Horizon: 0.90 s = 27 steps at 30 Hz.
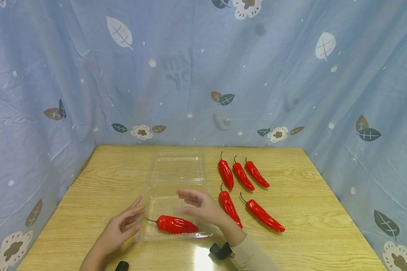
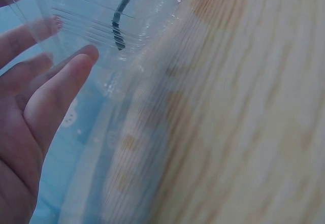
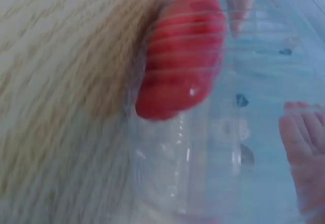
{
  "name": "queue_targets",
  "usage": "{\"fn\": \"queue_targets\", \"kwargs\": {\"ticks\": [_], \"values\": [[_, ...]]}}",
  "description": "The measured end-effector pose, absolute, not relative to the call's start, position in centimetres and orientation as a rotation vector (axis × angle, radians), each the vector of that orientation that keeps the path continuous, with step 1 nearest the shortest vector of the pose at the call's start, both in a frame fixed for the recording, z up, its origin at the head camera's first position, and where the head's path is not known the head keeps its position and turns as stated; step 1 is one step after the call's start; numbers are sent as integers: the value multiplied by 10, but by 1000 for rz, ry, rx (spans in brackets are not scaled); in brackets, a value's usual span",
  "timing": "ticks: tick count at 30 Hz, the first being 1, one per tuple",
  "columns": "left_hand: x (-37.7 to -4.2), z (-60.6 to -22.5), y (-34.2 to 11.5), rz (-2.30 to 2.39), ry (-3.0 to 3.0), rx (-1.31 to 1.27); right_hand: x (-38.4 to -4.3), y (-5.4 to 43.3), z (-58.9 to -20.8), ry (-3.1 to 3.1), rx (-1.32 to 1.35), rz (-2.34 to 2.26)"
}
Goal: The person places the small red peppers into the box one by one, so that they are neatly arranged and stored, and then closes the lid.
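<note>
Left hand: I saw it loose, released, beside the clear box.
Right hand: released too, it hung above.
Red pepper: it lay inside, stem leftward!

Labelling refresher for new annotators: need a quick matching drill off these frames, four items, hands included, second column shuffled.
1. left hand
2. clear container
3. right hand
4. curtain

A. over the right part of the clear container, in the head view
B. blue, leaf and flower print
C. at the left side of the clear container
D. open, one red pepper inside

Pairs: 1-C, 2-D, 3-A, 4-B
</note>
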<state>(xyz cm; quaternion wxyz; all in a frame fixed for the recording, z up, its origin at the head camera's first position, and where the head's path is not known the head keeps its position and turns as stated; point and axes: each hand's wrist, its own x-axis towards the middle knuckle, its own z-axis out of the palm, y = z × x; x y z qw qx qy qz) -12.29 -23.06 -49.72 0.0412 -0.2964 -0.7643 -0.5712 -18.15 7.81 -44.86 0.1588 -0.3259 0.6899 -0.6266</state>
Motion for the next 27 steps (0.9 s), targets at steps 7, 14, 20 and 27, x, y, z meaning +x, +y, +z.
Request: {"fn": "queue_targets", "kwargs": {"ticks": [7, 14, 20, 27], "values": [[-122, -497, -231, -1754, -2363, -888, -177, 92, -443, 2036, -949, -1790], [-124, -498, -231, -1761, -2339, -916, -169, 112, -440, 2100, -943, -1838], [-124, -498, -231, -1728, -2392, -886, -167, 135, -444, 2156, -914, -1870], [-124, -500, -232, -1709, -2373, -910, -163, 168, -443, 2208, -804, -1889]]}}
